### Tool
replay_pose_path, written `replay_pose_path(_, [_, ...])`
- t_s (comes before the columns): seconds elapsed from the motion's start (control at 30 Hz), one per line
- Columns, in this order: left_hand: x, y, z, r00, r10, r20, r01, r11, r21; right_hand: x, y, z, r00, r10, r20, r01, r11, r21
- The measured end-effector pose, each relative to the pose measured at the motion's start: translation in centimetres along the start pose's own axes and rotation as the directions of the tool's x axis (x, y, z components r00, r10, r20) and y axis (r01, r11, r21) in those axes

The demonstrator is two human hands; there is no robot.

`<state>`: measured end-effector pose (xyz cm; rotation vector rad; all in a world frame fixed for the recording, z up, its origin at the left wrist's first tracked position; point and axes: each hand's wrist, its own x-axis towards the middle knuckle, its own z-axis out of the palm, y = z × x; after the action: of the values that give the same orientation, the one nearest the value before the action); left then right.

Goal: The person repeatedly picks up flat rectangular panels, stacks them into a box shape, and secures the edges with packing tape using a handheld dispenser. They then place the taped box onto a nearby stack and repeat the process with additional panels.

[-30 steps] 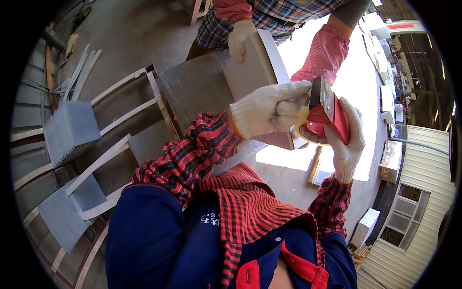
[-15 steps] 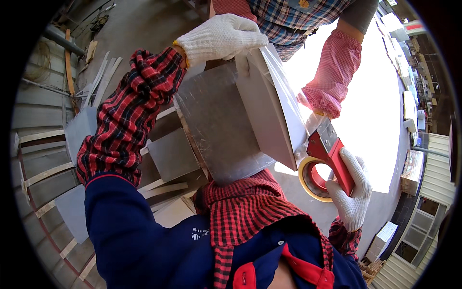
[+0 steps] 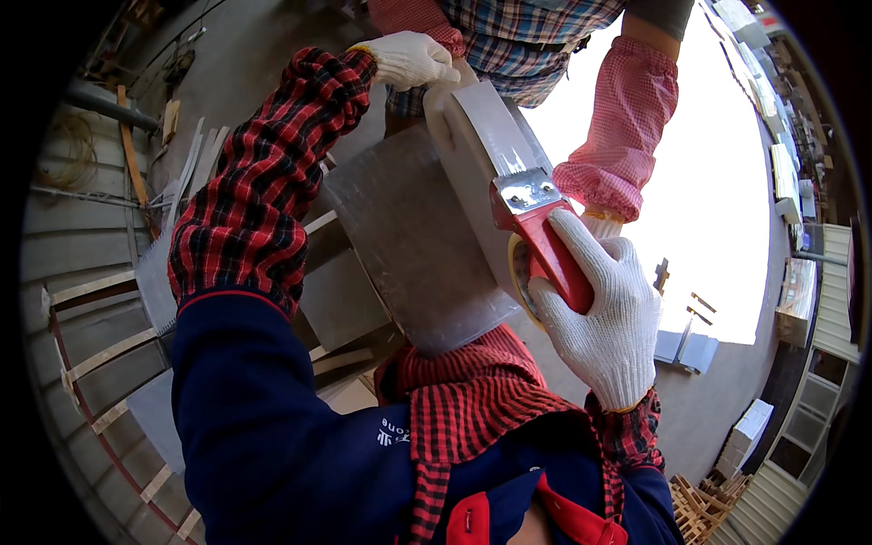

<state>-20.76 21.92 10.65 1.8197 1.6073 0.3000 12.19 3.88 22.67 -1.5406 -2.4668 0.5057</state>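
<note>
My right hand (image 3: 604,313), in a white knit glove, grips a red tape dispenser (image 3: 554,250) with a toothed metal head and a tape roll partly hidden beneath. The metal head lies on the upper narrow face of a light grey slab-like bundle (image 3: 486,127) standing on edge, with a shiny strip in front of it. Over at the bundle's far end, my gloved left hand (image 3: 409,62) has its fingers curled together; what they pinch is hidden. Beneath the bundle is a scuffed grey board (image 3: 409,245), its near edge by my checked apron (image 3: 490,381).
Across from me stands a co-worker in a plaid garment (image 3: 518,45); a pink checked sleeve (image 3: 627,118) reaches down the bundle's right side, the glove partly behind my right hand. Slatted racking (image 3: 95,350) with grey panels stands left. Stacked goods (image 3: 749,427) are right.
My right hand has brought the dispenser left and away from me, onto the bundle's upper face. My left hand has shifted farther away toward the far end. The bundle stands more upright.
</note>
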Motion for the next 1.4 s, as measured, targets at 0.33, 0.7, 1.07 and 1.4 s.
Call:
replay_pose_path(0.33, [-1.9, 0.7, 4.7, 0.994, -0.108, 0.024, 0.111, 0.966, -0.235, -0.4, -0.4, -0.2, 1.0, -0.029, 0.009, 0.03, 0.995, -0.092])
replay_pose_path(0.7, [-3.4, 0.1, 7.8, 0.895, -0.291, -0.339, 0.33, 0.942, 0.062, -0.7, -0.8, 0.3, 0.995, -0.078, -0.055, 0.071, 0.989, -0.13])
replay_pose_path(1.07, [-10.2, 2.0, 18.1, 0.527, 0.314, -0.789, -0.109, 0.946, 0.304, -1.0, -0.8, 0.7, 0.99, -0.137, -0.036, 0.127, 0.972, -0.197])
replay_pose_path(1.4, [-17.2, 1.5, 13.1, 0.735, 0.157, -0.66, -0.017, 0.977, 0.213, -2.2, 1.0, 0.3, 0.992, -0.125, -0.03, 0.115, 0.967, -0.225])
